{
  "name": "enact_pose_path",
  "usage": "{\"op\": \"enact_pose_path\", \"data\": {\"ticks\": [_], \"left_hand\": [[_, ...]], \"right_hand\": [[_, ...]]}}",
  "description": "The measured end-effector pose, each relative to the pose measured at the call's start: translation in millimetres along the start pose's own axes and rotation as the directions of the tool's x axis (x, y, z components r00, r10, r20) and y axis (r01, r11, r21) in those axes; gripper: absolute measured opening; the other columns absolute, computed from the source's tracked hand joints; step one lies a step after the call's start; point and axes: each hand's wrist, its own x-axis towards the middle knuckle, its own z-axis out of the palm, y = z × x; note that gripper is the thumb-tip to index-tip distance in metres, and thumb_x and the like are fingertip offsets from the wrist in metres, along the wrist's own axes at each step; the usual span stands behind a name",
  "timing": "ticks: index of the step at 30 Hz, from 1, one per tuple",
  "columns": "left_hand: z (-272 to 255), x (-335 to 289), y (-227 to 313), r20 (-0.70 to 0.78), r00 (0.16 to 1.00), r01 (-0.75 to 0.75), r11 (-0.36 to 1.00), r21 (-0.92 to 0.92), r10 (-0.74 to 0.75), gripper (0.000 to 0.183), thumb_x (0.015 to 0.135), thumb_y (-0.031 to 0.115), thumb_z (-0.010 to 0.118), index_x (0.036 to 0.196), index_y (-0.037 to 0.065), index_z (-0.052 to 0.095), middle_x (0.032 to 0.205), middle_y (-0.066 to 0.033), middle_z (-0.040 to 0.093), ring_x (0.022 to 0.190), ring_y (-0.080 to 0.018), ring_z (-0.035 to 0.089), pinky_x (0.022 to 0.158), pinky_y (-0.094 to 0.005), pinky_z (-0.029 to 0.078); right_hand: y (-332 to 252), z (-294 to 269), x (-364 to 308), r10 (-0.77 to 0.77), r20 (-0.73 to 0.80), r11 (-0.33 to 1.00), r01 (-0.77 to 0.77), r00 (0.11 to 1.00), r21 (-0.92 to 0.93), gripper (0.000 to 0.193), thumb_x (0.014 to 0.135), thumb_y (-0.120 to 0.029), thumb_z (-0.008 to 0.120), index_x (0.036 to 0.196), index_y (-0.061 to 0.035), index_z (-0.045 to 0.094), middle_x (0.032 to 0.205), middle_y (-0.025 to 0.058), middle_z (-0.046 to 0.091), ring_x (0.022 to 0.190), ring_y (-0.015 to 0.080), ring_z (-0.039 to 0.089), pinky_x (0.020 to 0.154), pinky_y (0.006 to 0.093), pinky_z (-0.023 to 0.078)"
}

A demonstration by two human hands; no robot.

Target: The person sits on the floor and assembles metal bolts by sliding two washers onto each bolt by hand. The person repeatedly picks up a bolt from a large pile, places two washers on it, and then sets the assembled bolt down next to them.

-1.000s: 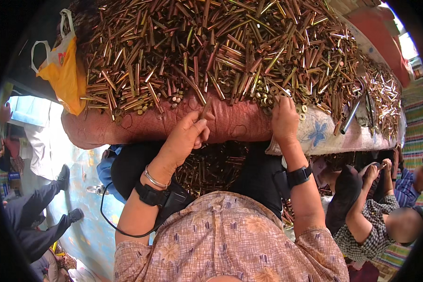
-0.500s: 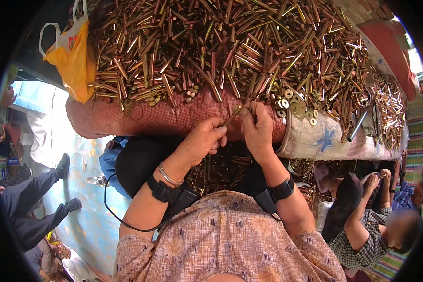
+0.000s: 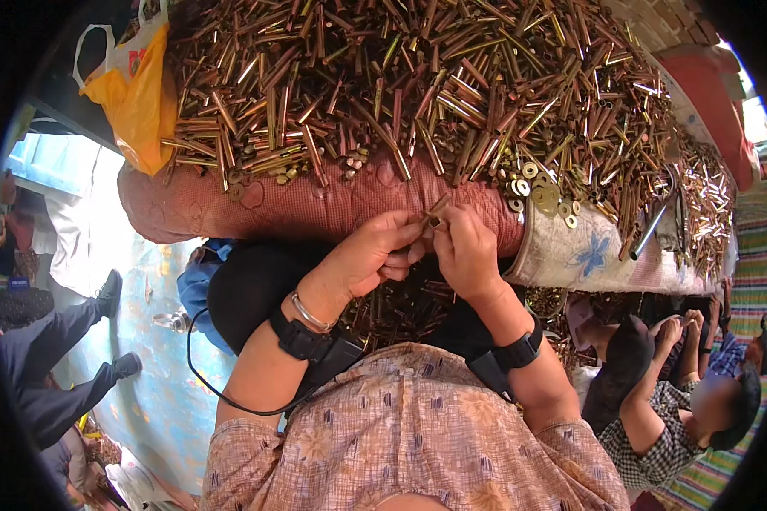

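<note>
**Heap (image 3: pixel 400 94) of coppery tubes, with the left hand (image 3: pixel 371 255) and right hand (image 3: pixel 469 255) meeting at one tube (image 3: pixel 439 204)**

Seen from the wearer's head, the heap fills the view from 10 through 12 to 3 o'clock. Along its near edge lies a red mesh-covered roll (image 3: pixel 315 209), which probably serves as a bank to stop pieces sliding into the lap. The hands meet just past the middle, toward 1 o'clock, over the roll's near side. The tube lies slantwise between them, likely brought close so both sets of fingers can work at it. The left grip pinches it between thumb and bent fingers; the right grip is pressed together at its end. Whether a second piece hides there, I cannot tell.

Around them, a co-worker (image 3: pixel 656 430) in a checked shirt sits at 4 o'clock, and another person's legs (image 3: pixel 60 328) reach in at 8 to 9. A yellow bag (image 3: pixel 132 119) stands at 10, against the heap. At 3 is a white cloth (image 3: pixel 571 251) with a blue flower; a metal rod (image 3: pixel 650 230) leans across its far part. Flat washers (image 3: pixel 545 200) lie loose between 2 and 3. The roll stands between hands and heap.
</note>
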Motion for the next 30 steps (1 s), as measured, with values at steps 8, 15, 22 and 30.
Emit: {"op": "enact_pose_path", "data": {"ticks": [8,15,22,30], "left_hand": [[5,0,-1,-0.150,0.987,-0.014,0.968,0.249,0.053,0.014,0.096,0.018,0.050,0.100,0.006,0.055,0.071,0.0014,0.054,0.054,-0.0010,0.036,0.046,-0.0156,0.029],[6,-2,0,-0.187,0.978,-0.014,0.924,0.383,0.093,0.014,0.095,0.018,0.049,0.097,0.007,0.057,0.070,0.0012,0.058,0.052,-0.0020,0.037,0.045,-0.0159,0.030],[5,-1,-1,-0.164,0.981,-0.011,0.881,0.473,0.100,0.013,0.094,0.016,0.049,0.099,0.007,0.057,0.070,0.0015,0.059,0.052,-0.0017,0.038,0.044,-0.0159,0.029],[14,-6,5,-0.180,0.982,0.005,0.959,0.284,0.048,0.024,0.096,0.030,0.052,0.108,0.009,0.054,0.077,0.0018,0.058,0.055,-0.0012,0.037,0.048,-0.0146,0.028]], "right_hand": [[20,-14,24,0.597,0.202,0.020,-0.267,0.776,0.964,0.010,0.096,-0.011,0.048,0.102,-0.0052,0.053,0.104,0.0124,0.062,0.094,0.0191,0.059,0.078,0.0320,0.048],[28,5,22,0.584,0.314,-0.258,-0.195,0.748,0.946,0.013,0.096,-0.013,0.052,0.105,-0.0042,0.053,0.118,0.0178,0.058,0.109,0.0258,0.058,0.095,0.0412,0.049],[24,0,21,0.570,0.348,-0.185,-0.296,0.744,0.937,0.012,0.095,-0.014,0.053,0.100,-0.0024,0.055,0.106,0.0145,0.063,0.099,0.0243,0.062,0.091,0.0399,0.051],[0,3,9,0.511,0.516,-0.012,-0.595,0.687,0.804,0.023,0.096,-0.017,0.053,0.111,-0.0018,0.059,0.094,0.0074,0.065,0.077,0.0153,0.062,0.065,0.0274,0.050]]}}
